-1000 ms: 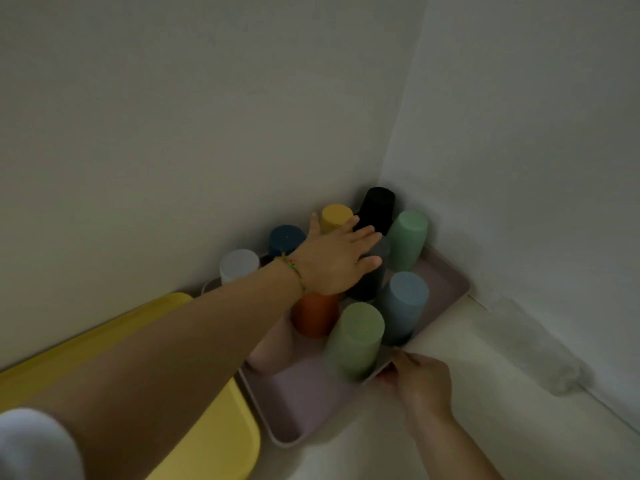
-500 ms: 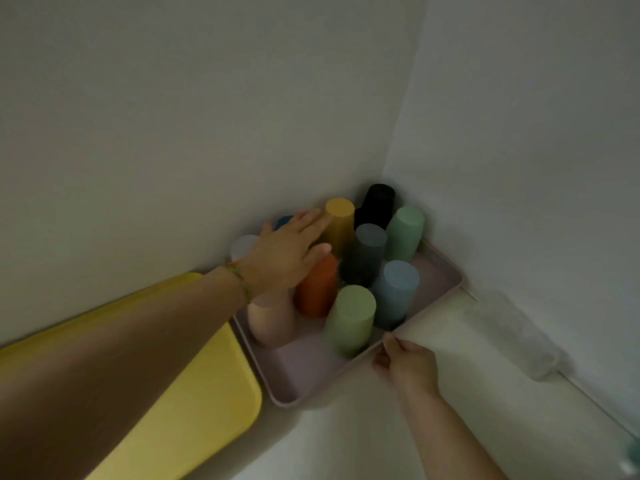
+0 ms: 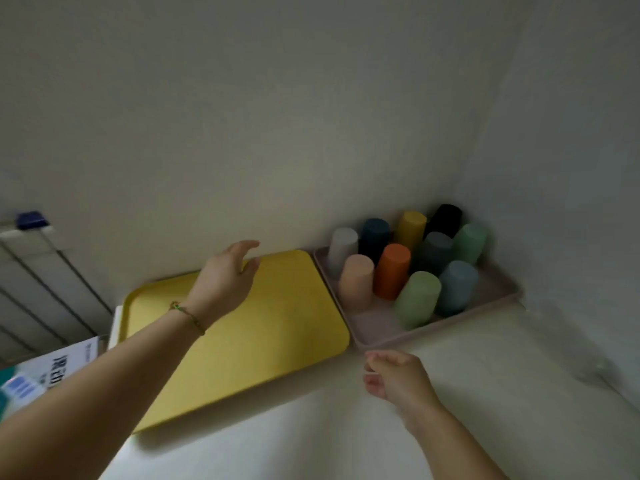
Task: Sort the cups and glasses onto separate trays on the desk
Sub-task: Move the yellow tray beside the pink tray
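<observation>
Cups of matte coloured plastic (image 3: 393,270), ten by our count, stand upside down in close rows on the pale pink rectangular tray (image 3: 377,322), which sits in the corner of the white desk (image 3: 346,427). Just beside it lies the yellow rectangular tray (image 3: 277,323), with nothing on it. Our left hand (image 3: 225,282) hovers over the yellow tray's far edge, fingers relaxed and apart, grasping nothing. Our right hand (image 3: 394,379) hangs just in front of the pink tray's near corner, fingers loosely curled, and we see nothing in it. We judge the cups' half of the sort done. No glasses are plain to us, so the yellow tray seems to await them.
</observation>
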